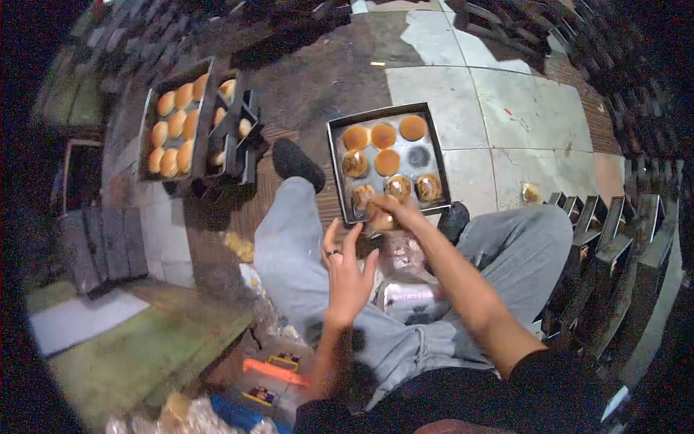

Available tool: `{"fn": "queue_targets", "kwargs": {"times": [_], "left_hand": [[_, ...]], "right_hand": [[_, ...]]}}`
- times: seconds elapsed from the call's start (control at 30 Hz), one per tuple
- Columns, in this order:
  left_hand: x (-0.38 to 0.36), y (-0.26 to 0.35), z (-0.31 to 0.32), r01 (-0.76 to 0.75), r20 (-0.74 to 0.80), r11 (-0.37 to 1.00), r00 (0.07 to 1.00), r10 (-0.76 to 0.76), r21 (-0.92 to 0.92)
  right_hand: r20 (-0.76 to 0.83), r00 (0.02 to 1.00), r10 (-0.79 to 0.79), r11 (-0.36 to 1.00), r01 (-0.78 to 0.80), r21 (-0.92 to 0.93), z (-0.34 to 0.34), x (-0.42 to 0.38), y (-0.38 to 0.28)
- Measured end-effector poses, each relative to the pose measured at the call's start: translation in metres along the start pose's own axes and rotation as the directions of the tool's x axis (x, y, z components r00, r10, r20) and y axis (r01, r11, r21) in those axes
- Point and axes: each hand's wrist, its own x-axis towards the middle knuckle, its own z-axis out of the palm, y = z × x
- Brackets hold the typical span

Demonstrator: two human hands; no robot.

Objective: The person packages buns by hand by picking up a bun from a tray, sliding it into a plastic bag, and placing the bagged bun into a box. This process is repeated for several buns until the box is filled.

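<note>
A square metal tray (pixel 439 170) lies on the floor between my feet with several round buns in it. Some are plain golden, like the one at the upper right (pixel 413 128); others, like the front bun (pixel 428 187), look browner and shiny. A dark round mark shows on its base. My right hand (pixel 390 208) is closed around a bun (pixel 379 221) at the tray's front edge. My left hand (pixel 349 278) is just nearer to me, fingers spread, holding nothing. Between my legs sit a clear plastic-looking bundle (pixel 402 254) and a silvery packet (pixel 410 298).
Stacked trays of buns (pixel 173 130) stand at the left. Several dark metal trays (pixel 614 253) lean in a row at the right. A low green table (pixel 144 354) is at the lower left, beside an orange object (pixel 275 372). A wrapped bun-like piece (pixel 530 193) lies on the tiles.
</note>
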Motion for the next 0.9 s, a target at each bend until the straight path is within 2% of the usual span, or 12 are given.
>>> {"fn": "queue_targets", "kwargs": {"times": [0.03,0.07,0.1,0.13,0.17,0.2,0.23,0.3,0.57,0.63,0.8,0.9], "left_hand": [[0.005,-0.007,0.001,0.055,0.027,0.997,0.998,-0.053,-0.059],[0.005,-0.010,0.001,0.139,0.065,0.987,0.989,-0.133,-0.083],[0.004,-0.012,-0.002,0.141,0.075,0.985,0.988,-0.134,-0.098],[0.002,-0.016,-0.007,0.138,0.126,0.978,0.985,-0.118,-0.157],[0.002,-0.015,-0.013,0.142,0.176,0.966,0.979,-0.105,-0.215],[0.005,-0.010,-0.019,0.122,0.178,0.979,0.980,-0.092,-0.163],[0.006,-0.013,-0.020,0.133,0.183,0.975,0.978,-0.100,-0.180],[0.004,-0.016,-0.021,0.182,0.329,0.945,0.940,-0.087,-0.271],[-0.040,-0.007,0.002,-0.006,0.441,0.998,0.897,0.033,-0.064],[-0.060,0.009,0.003,0.018,0.445,0.994,0.895,0.031,-0.105],[-0.105,0.019,0.007,0.382,0.517,0.897,0.826,-0.223,-0.224],[-0.109,0.017,0.011,0.120,0.312,0.956,0.949,-0.031,-0.269]], "right_hand": [[-0.179,0.976,0.125,0.977,-0.153,-0.150,-0.031,0.026,0.017],[-0.097,0.983,0.154,0.978,-0.138,0.153,-0.040,0.007,-0.024],[-0.101,0.992,0.074,0.976,-0.092,-0.195,-0.081,0.041,-0.014],[-0.184,0.982,-0.030,0.989,0.002,-0.148,-0.095,0.038,-0.027],[-0.261,0.956,0.133,0.983,-0.161,-0.092,-0.132,0.059,-0.014],[-0.477,0.879,-0.009,0.849,-0.245,-0.468,-0.179,0.087,0.028],[-0.483,0.876,-0.005,0.838,-0.259,-0.479,-0.182,0.071,0.020],[-0.049,0.999,-0.003,-0.023,-0.049,-0.999,-0.184,0.022,-0.006],[0.376,0.920,-0.112,0.304,0.392,-0.868,0.019,-0.265,-0.072],[0.463,0.788,-0.406,-0.059,0.483,-0.874,0.028,-0.285,-0.043],[0.349,0.772,-0.531,0.185,0.508,-0.841,0.029,-0.312,-0.036],[0.452,0.778,-0.437,0.313,0.602,-0.734,0.013,-0.307,-0.026]]}}
